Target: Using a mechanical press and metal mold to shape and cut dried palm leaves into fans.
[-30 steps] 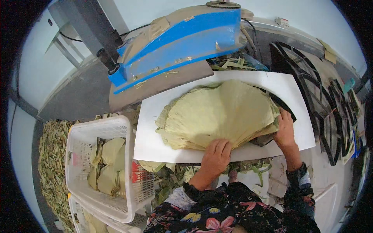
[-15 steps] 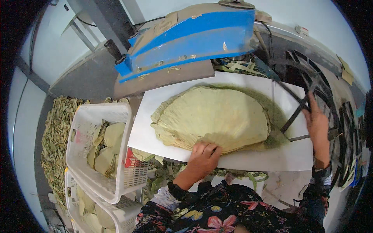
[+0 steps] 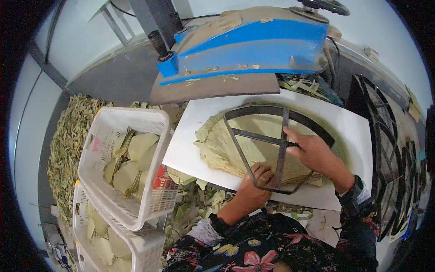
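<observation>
A curved black metal cutting frame (image 3: 241,110) with crossbars lies over or just above a stack of pale green dried leaves (image 3: 210,143) on a white board (image 3: 181,149). My right hand (image 3: 312,154) grips the frame near the crossing of its bars, fingers curled onto the metal. My left hand (image 3: 251,192) is closed on the near edge of the leaf stack, beside the frame's lower corner; its fingertips are partly hidden there.
A blue machine (image 3: 253,50) stands behind the board. At left, stacked white crates (image 3: 163,119) hold leaf bundles, with a heap of leaf scraps (image 3: 68,149) beyond. More black frames (image 3: 385,113) lean at the right; scraps (image 3: 195,208) lie below the board.
My right hand left the stack's right edge, reached right for a black frame and has brought it leftward over the leaves. My left hand stays at the near edge. The view has shifted slightly.
</observation>
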Demonstrator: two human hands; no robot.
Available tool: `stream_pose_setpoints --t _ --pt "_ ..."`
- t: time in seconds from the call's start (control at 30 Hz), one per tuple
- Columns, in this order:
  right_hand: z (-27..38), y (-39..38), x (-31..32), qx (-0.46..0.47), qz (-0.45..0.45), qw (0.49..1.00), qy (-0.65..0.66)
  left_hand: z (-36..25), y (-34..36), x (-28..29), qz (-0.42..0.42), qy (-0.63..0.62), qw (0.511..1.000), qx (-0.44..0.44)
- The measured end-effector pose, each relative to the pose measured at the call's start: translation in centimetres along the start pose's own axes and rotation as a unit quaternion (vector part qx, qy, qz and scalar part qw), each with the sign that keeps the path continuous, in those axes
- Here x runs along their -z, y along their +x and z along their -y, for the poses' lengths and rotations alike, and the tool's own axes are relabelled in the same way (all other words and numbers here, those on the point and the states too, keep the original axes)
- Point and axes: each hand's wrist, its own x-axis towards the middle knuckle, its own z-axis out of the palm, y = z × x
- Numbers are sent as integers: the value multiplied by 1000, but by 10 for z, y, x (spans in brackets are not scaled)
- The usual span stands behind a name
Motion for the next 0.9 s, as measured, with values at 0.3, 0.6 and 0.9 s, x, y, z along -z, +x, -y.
stream_pose_setpoints --t 0.3,0.6,0.9 --pt "-6 37 -15 49 57 994 -78 5 -13 3 19 -41 999 4" --pt "-17 40 -21 99 16 994 -46 -12 -40 -16 -68 95 992 42" --pt "-17 40 -30 84 -1 995 -47 -20 -38 -12 -106 152 982 45"
